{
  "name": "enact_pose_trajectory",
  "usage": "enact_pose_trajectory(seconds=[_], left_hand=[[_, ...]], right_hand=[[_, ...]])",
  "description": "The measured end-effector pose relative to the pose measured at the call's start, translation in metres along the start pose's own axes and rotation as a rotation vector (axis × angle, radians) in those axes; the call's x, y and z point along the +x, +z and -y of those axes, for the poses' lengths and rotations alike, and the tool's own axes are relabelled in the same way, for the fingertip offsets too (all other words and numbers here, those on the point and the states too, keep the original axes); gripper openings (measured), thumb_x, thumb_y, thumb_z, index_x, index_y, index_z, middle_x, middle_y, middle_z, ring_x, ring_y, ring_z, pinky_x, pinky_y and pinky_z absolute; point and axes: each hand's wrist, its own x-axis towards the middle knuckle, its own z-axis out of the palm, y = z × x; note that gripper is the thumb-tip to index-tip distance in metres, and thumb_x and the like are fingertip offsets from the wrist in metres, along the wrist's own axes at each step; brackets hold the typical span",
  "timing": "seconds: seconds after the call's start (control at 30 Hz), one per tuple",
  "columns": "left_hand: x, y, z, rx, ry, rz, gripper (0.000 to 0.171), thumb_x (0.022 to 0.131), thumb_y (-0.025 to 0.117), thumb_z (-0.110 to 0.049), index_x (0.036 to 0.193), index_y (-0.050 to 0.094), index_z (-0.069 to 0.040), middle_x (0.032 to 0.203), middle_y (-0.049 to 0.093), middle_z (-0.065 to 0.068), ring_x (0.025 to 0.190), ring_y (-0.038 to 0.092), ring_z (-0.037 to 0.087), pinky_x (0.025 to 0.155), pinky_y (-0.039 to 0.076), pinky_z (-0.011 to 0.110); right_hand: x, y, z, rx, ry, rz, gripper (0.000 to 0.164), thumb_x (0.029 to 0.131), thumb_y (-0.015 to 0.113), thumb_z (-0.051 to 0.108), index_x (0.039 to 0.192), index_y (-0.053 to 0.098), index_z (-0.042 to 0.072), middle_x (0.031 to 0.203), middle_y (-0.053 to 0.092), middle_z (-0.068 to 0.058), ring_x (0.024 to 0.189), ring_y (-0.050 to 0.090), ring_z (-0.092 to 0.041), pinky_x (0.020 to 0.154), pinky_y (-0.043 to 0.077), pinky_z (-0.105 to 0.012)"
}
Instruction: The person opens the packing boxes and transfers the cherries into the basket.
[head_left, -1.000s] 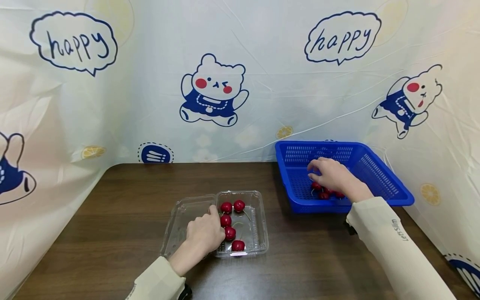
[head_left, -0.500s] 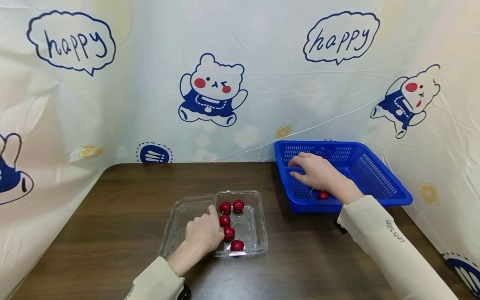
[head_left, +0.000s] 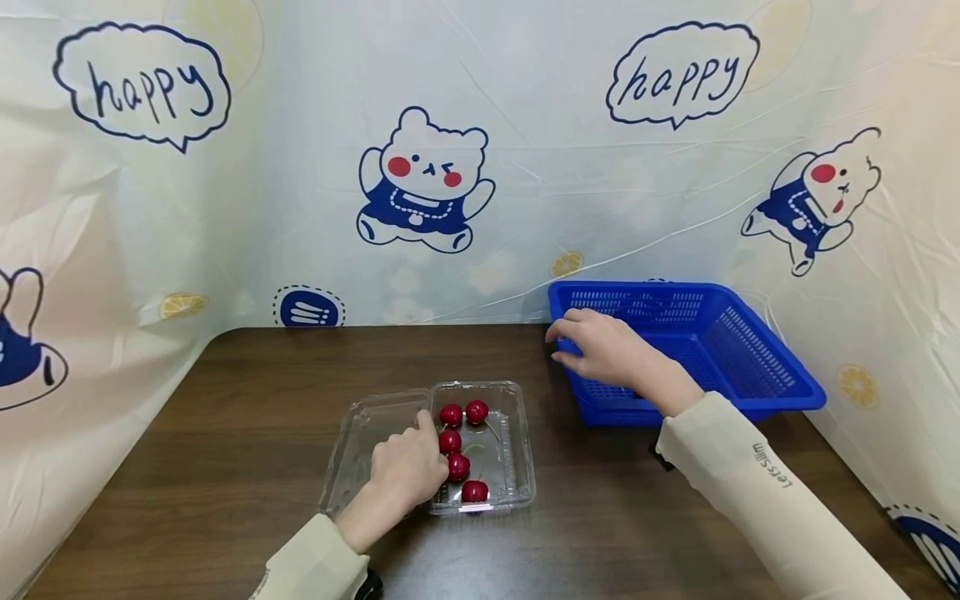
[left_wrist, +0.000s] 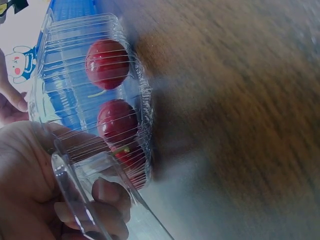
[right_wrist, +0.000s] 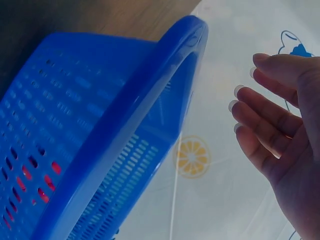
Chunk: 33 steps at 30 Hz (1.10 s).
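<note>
On the left, a clear plastic clamshell box lies with its lid folded back. Several red cherries with stems are in its right half. My left hand grips the box at its hinge side; in the left wrist view, curled fingers show at the clear lid. My right hand hovers over the left rim of the blue basket, thumb and fingers parted. Nothing shows between its loosely bent fingers in the right wrist view. Red cherries show through the basket's slots; in the head view my right forearm mostly hides them.
Both containers stand on a dark brown wooden table. Behind and beside it hangs a pale curtain printed with bears and lemon slices. A stretch of bare wood separates the box from the basket.
My right hand has moved left from above the cherries inside the basket to its left rim, fingers still parted. My left hand and the box have stayed in place.
</note>
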Motion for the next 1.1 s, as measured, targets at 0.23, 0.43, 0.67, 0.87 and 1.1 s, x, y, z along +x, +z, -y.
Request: enact_pose_trajectory(seconds=[0.23, 0.43, 0.67, 0.87, 1.1], left_hand=[[0.001, 0.001, 0.0, 0.002, -0.012, 0.011, 0.033, 0.078, 0.06, -0.018, 0.1, 0.046, 0.002, 0.064, 0.064, 0.016, 0.053, 0.06, 0.03, 0.046, 0.047, 0.044], [0.001, 0.002, 0.0, 0.002, -0.007, 0.007, 0.034, 0.078, 0.059, -0.017, 0.102, 0.046, 0.003, 0.064, 0.064, 0.016, 0.053, 0.06, 0.031, 0.046, 0.047, 0.044], [0.001, 0.002, 0.0, 0.003, -0.004, 0.003, 0.033, 0.077, 0.059, -0.017, 0.101, 0.046, 0.003, 0.067, 0.066, 0.018, 0.055, 0.061, 0.033, 0.047, 0.047, 0.046], [0.0, 0.002, 0.0, 0.006, -0.004, 0.002, 0.033, 0.077, 0.059, -0.017, 0.1, 0.046, 0.003, 0.067, 0.066, 0.018, 0.054, 0.061, 0.033, 0.047, 0.047, 0.046], [0.001, 0.001, -0.001, 0.006, -0.006, 0.006, 0.031, 0.077, 0.059, -0.017, 0.098, 0.045, 0.002, 0.069, 0.067, 0.018, 0.056, 0.062, 0.033, 0.048, 0.048, 0.046]], right_hand=[[0.002, 0.002, 0.008, -0.002, -0.022, 0.007, 0.021, 0.085, 0.071, 0.021, 0.105, 0.07, 0.012, 0.096, 0.067, -0.007, 0.084, 0.059, -0.021, 0.074, 0.054, -0.041], [0.004, 0.006, 0.017, -0.002, -0.084, 0.011, 0.023, 0.085, 0.071, 0.022, 0.105, 0.07, 0.011, 0.096, 0.068, -0.008, 0.083, 0.06, -0.02, 0.074, 0.055, -0.04], [0.007, 0.016, 0.036, -0.031, -0.155, 0.025, 0.026, 0.085, 0.071, 0.025, 0.107, 0.07, 0.012, 0.099, 0.07, -0.008, 0.087, 0.062, -0.021, 0.076, 0.057, -0.039], [0.009, 0.023, 0.049, -0.022, -0.2, 0.063, 0.027, 0.087, 0.069, 0.028, 0.108, 0.07, 0.012, 0.1, 0.07, -0.007, 0.091, 0.063, -0.02, 0.077, 0.057, -0.038], [0.011, 0.035, 0.057, 0.001, -0.247, 0.083, 0.025, 0.086, 0.07, 0.029, 0.105, 0.07, 0.014, 0.098, 0.07, -0.006, 0.089, 0.063, -0.019, 0.075, 0.056, -0.038]])
